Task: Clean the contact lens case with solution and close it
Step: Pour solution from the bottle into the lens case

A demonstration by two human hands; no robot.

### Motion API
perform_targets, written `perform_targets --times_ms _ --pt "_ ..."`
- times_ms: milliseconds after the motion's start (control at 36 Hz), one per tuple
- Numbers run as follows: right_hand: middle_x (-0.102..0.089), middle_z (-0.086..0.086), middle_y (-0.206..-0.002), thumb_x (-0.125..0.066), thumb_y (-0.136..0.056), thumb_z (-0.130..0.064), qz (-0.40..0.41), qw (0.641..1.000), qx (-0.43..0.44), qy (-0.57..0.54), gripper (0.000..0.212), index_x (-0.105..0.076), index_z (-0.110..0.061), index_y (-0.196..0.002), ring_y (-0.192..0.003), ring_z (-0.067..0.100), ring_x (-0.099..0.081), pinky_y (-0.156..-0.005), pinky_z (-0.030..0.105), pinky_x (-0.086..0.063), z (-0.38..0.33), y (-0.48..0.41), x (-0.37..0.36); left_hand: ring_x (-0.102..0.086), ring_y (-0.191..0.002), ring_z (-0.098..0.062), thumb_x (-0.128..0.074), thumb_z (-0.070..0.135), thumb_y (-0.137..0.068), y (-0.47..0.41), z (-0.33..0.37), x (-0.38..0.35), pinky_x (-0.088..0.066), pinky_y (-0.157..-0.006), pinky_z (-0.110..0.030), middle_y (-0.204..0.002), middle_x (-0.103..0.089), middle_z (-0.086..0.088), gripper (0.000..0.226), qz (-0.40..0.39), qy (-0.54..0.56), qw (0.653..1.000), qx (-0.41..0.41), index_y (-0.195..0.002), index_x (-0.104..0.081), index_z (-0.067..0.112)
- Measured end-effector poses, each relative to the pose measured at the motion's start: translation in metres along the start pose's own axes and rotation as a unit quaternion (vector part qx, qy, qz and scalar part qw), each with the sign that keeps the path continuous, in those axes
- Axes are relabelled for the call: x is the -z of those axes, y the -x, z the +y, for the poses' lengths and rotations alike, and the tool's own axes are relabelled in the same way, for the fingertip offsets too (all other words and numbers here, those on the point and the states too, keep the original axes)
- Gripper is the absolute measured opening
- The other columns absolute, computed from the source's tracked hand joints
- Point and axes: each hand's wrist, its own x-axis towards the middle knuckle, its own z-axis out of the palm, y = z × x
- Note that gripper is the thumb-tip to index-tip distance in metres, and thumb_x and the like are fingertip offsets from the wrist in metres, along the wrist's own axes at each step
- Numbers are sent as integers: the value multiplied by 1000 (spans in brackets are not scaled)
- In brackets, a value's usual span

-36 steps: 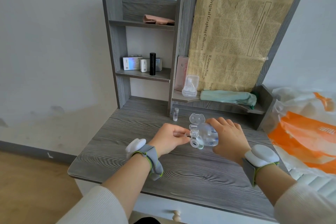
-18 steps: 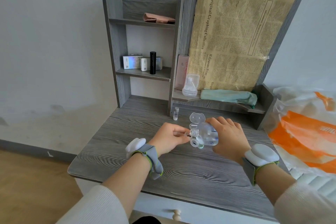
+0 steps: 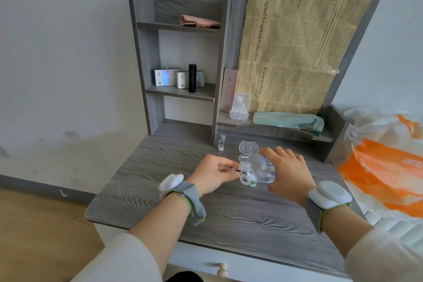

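Over the grey desk (image 3: 160, 190), left hand (image 3: 211, 173) pinches the lens case (image 3: 248, 147), partly hidden behind the bottle (image 3: 261, 170) the right hand (image 3: 289, 174) grips.

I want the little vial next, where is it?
In the head view, the vial stands upright on the desk at the foot of the shelf divider, behind the left hand and left of the open lens case.

Bare surface (image 3: 229, 217) lies open in front of and to the left of both grips. The left grip (image 3: 212, 173) on the case (image 3: 248, 147) and the right grip (image 3: 288, 174) round the bottle (image 3: 263, 168) fill the middle. Behind them stand a vial (image 3: 221, 142) and the shelf unit (image 3: 272, 131). A bag (image 3: 384, 167) crowds the right edge.
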Motion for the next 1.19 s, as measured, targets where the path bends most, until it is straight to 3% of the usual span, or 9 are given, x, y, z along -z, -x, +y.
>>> perform_targets --times_ms 139,444,750,1000,1194 --pt "-49 -10 -106 -63 -62 -23 -2 1000 0 3 68 -37 -39 -122 -103 20 -48 -92 35 -36 0 1 1 -64 -74 11 -74 12 -79 0 1 0 -47 -72 -2 -80 -70 14 21 1 4 1000 -5 -90 -71 30" --pt "-49 -11 -110 -64 -62 -23 -5 1000 0 -4 69 -37 -39 -123 -107 20 -48 -92 35 -36 0 0 1 -64 -74 12 -74 13 -79 3 3 0 -45 -68 0 -78 -70 17 22 1 11 1000 -5 -86 -71 33" --pt "-50 -11 -111 -62 -62 -23 -20 999 -12 -33 68 -37 -40 -123 -106 21 -49 -90 35 -38 1 1 -2 -68 -94 -9 -72 13 -81 2 -4 4 -53 -89 -22 -100 -74 -4 22 1 16 1000 0 -102 -73 18" --pt "-50 -10 -113 -63 -65 -25 -24 999 -12 -34 67 -37 -39 -125 -108 21 -49 -93 36 -38 1 3 0 -68 -79 -1 -71 11 -81 1 -4 7 -52 -72 -13 -80 -73 8 20 22 32 999 -2 -85 -73 30" --pt "-49 -10 -113 -62 -65 -23 -24 999 -5 -35 67 -37 -39 -125 -109 21 -49 -92 36 -37 -1 4 1 -67 -75 0 -70 10 -82 1 -4 8 -52 -74 -15 -81 -73 8 20 32 36 999 -6 -85 -73 30"
